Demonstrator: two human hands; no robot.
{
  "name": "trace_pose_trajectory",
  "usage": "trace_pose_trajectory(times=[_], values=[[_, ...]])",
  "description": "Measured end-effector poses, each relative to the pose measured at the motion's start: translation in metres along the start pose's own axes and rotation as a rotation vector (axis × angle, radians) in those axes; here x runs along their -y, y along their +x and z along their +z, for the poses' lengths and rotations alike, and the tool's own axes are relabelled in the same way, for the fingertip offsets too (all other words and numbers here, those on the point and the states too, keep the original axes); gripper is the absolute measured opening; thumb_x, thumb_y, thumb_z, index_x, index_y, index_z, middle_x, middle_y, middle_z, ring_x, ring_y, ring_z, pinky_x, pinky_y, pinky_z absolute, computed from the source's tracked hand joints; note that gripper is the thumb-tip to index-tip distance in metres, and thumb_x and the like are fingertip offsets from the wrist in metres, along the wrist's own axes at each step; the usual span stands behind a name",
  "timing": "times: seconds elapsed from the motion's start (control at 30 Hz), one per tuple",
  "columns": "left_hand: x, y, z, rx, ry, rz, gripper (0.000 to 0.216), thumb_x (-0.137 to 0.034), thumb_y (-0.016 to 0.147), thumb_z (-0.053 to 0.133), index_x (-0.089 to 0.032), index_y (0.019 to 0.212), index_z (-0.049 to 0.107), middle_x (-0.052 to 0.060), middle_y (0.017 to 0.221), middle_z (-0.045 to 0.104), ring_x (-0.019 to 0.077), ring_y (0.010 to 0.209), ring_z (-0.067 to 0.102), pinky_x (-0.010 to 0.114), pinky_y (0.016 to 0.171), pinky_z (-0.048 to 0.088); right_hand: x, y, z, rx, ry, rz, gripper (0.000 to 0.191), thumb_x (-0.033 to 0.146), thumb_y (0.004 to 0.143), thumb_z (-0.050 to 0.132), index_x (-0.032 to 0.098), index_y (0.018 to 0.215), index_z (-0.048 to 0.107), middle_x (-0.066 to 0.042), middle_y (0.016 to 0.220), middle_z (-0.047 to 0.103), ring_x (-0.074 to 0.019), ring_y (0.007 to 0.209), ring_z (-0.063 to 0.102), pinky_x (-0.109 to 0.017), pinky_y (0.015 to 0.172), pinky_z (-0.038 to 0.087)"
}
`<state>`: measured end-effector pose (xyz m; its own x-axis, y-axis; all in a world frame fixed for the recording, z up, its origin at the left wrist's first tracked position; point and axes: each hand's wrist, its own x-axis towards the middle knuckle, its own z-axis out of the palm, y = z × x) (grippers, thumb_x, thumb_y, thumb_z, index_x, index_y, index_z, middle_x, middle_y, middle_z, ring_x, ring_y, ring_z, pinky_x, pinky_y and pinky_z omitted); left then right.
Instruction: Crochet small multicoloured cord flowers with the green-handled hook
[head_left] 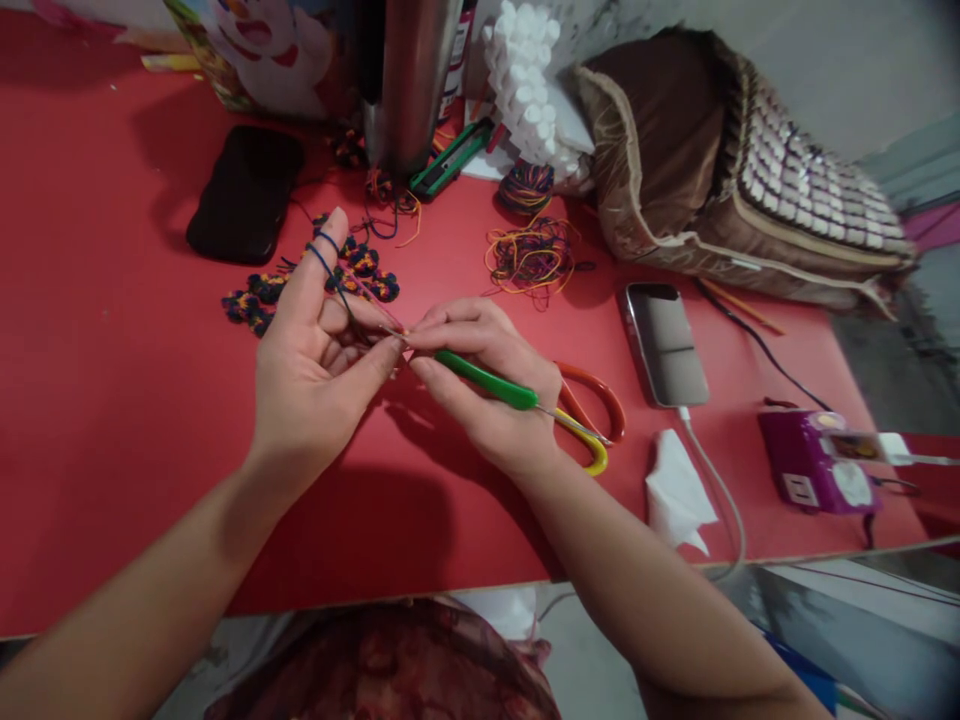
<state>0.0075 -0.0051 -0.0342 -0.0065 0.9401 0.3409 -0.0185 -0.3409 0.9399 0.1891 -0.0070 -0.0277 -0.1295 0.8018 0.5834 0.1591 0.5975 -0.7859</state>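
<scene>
Red table [120,430], front edge running across nr bottom. Back L: black flat item [247,195], lying nr cartoon-print box [289,70] & upright metal cylinder [412,95]. Green cutter [452,160] just R of cylinder base, at an angle. Knotted yarn pieces [247,308] bunched L of ctr, mostly navy w/ orange, partly hidden. Ctr back: wound thread bundle [527,187], w/ loose thread tangle [534,255] just in front. Back R: big brown cushion-like item [667,140]. Scissors [613,402], orange/yellow handles, partly hidden. R side: phone [666,350] w/ white cable [720,470] plugged in, crumpled tissue [677,495] nr it, purple socket box [806,465] nr R edge.
</scene>
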Motion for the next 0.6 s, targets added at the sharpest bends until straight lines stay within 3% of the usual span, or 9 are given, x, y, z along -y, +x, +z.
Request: trace_pose_trajectory(times=[0.07,0.13,0.2,0.37,0.6], values=[[-0.007,0.003,0.0,-0.004,-0.054,-0.035,0.078,-0.025,0.095,0.094,-0.039,0.165,0.064,-0.001,0.095,0.077,0.0185,0.09,0.077,0.03,0.081,0.068,0.0,-0.001,0.001,-0.011,0.015,0.044,0.018,0.025,0.101,0.083,0.037,0.113,0.089,-0.003,0.109,0.086,-0.0252,0.104,0.082,-0.044,0.099,0.069],[-0.017,0.005,0.002,-0.017,-0.129,-0.18,0.073,-0.017,0.09,0.096,-0.035,0.156,0.071,-0.001,0.094,0.076,0.0194,0.09,0.075,0.03,0.079,0.066,-0.001,-0.001,0.002,-0.012,0.01,0.101,0.013,0.033,0.099,0.086,0.039,0.11,0.089,-0.004,0.105,0.086,-0.0267,0.1,0.08,-0.046,0.097,0.069],[-0.026,0.006,0.005,-0.03,-0.202,-0.271,0.072,-0.013,0.083,0.099,-0.033,0.148,0.076,-0.002,0.091,0.075,0.0182,0.079,0.069,0.03,0.069,0.063,-0.002,-0.001,0.003,-0.011,-0.005,0.152,0.01,0.039,0.098,0.088,0.041,0.107,0.089,-0.005,0.102,0.085,-0.0283,0.098,0.078,-0.048,0.097,0.069],[-0.031,0.007,0.008,-0.005,-0.414,-0.414,0.075,-0.011,0.073,0.102,-0.035,0.14,0.079,-0.004,0.086,0.074,0.0161,0.064,0.067,0.033,0.06,0.061,-0.001,-0.003,0.001,-0.029,-0.013,0.212,0.004,0.044,0.098,0.088,0.043,0.101,0.09,-0.006,0.096,0.083,-0.0299,0.094,0.076,-0.052,0.096,0.068],[-0.027,0.007,0.009,-0.007,-0.525,-0.555,0.088,-0.009,0.076,0.094,-0.033,0.156,0.067,-0.006,0.082,0.075,0.0156,0.065,0.068,0.03,0.061,0.061,0.006,-0.006,0.004,-0.126,0.077,0.139,0.016,0.029,0.103,0.085,0.042,0.111,0.089,-0.003,0.103,0.084,-0.0254,0.096,0.077,-0.047,0.095,0.067]])
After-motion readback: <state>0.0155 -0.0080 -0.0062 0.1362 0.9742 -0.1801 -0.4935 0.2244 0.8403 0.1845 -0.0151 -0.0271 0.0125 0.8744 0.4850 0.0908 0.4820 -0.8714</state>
